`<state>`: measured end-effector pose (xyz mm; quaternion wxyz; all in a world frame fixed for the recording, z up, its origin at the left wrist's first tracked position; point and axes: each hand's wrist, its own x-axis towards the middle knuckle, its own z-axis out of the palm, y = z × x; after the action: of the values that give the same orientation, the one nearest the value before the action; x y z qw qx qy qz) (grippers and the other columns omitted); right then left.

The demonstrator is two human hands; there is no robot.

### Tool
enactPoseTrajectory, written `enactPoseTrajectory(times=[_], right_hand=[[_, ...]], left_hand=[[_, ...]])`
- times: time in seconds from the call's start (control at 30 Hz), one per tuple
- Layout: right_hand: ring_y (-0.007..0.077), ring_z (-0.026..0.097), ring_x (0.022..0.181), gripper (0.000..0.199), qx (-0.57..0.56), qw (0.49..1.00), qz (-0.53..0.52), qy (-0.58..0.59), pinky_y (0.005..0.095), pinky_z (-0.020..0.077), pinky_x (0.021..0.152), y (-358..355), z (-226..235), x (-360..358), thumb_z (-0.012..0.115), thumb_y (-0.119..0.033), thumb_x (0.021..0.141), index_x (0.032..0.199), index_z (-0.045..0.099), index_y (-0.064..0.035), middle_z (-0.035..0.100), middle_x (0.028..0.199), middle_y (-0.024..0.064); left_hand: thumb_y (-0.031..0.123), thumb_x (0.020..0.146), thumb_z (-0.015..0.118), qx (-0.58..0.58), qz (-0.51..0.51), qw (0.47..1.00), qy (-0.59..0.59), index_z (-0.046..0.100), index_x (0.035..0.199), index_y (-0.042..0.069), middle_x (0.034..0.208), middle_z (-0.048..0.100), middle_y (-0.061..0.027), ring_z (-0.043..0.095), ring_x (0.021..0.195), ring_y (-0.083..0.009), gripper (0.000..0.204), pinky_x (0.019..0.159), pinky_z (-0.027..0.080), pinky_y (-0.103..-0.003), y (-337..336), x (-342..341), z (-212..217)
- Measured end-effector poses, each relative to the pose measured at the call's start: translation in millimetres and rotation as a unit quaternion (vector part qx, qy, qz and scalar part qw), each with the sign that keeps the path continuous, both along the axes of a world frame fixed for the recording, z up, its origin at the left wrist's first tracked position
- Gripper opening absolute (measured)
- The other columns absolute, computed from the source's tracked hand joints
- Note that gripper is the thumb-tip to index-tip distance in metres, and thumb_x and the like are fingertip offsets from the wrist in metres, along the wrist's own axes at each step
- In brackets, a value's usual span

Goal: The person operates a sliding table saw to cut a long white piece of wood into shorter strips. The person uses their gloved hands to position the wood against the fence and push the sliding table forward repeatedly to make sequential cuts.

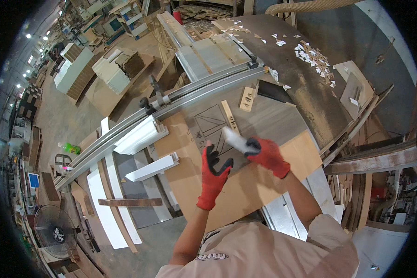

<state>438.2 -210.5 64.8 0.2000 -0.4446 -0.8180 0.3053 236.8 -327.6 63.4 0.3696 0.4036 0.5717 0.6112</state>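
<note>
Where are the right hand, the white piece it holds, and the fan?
Right hand [267,155], head view: the glove's red back.
White piece [235,140], head view: its blurred middle.
Fan [58,234], head view: its central hub.

Right fingers [253,144] gripping blurred white piece [235,140], left fingers [211,156] spread

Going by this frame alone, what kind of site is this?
Probably a woodworking or panel-cutting shop: a long metal rail runs across the work area, small white scraps lie scattered beyond it, and stacked boards stand in the background.
</note>
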Motion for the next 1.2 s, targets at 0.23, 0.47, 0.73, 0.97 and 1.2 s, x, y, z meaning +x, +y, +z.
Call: enactPoseTrajectory(times=[0.23, 0.47, 0.73, 0.97, 1.2], right_hand=[[0.0322, 0.062, 0.099, 0.064, 0.172, 0.943, -0.124, -0.256, 0.0434, 0.0516, 0.08, 124, -48, 96, 0.08, -0.027, 0.069, 0.126, 0.054, -0.0122, 0.065, 0.108, 0.0109], [0.0333, 0.049, 0.123, 0.059, 0.22, 0.938, -0.125, -0.237, 0.0464, 0.0421, 0.099, 174, -67, 89, 0.077, -0.024, 0.073, 0.127, 0.056, -0.0181, 0.053, 0.132, 0.0137], [0.0378, 0.05, 0.12, 0.056, 0.185, 0.892, -0.37, -0.181, 0.0472, 0.044, 0.097, 165, -66, 146, 0.077, -0.032, 0.075, 0.125, 0.06, -0.0144, 0.054, 0.129, 0.0168], [0.0377, 0.066, 0.094, 0.049, 0.077, 0.91, -0.399, -0.076, 0.0483, 0.0515, 0.081, 188, -86, 183, 0.069, -0.034, 0.083, 0.124, 0.058, -0.0098, 0.069, 0.097, 0.0213], [0.036, 0.067, 0.089, 0.047, 0.103, 0.877, -0.406, -0.237, 0.0486, 0.0522, 0.077, 193, -76, 151, 0.067, -0.03, 0.083, 0.122, 0.055, -0.0073, 0.068, 0.096, 0.0189]], left_hand=[[0.012, 0.077, 0.075, 0.05, -0.11, 0.946, 0.3, 0.058, 0.122, 0.01, 0.112, 0.059, -0.0149, 0.06, 0.1, -0.0301, 0.048, 0.086, 0.049, -0.04, 112, 68, -36], [0.03, 0.084, 0.067, 0.041, -0.176, 0.809, 0.559, 0.057, 0.126, 0.017, 0.108, 0.06, -0.0116, 0.06, 0.099, -0.0295, 0.045, 0.079, 0.048, -0.043, 252, 117, -67], [0.026, 0.081, 0.069, -0.026, -0.134, 0.816, 0.561, 0.059, 0.119, 0.019, 0.104, 0.061, -0.0076, 0.062, 0.097, -0.0278, 0.04, 0.079, 0.05, -0.043, 288, 132, -86], [0.027, 0.082, 0.069, -0.035, -0.134, 0.822, 0.552, 0.056, 0.121, 0.017, 0.106, 0.061, -0.0097, 0.063, 0.094, -0.0303, 0.043, 0.079, 0.051, -0.043, 292, 136, -83], [0.03, 0.081, 0.069, -0.023, -0.135, 0.847, 0.514, 0.057, 0.12, 0.015, 0.107, 0.062, -0.0122, 0.062, 0.098, -0.0324, 0.044, 0.082, 0.051, -0.044, 292, 131, -81]])
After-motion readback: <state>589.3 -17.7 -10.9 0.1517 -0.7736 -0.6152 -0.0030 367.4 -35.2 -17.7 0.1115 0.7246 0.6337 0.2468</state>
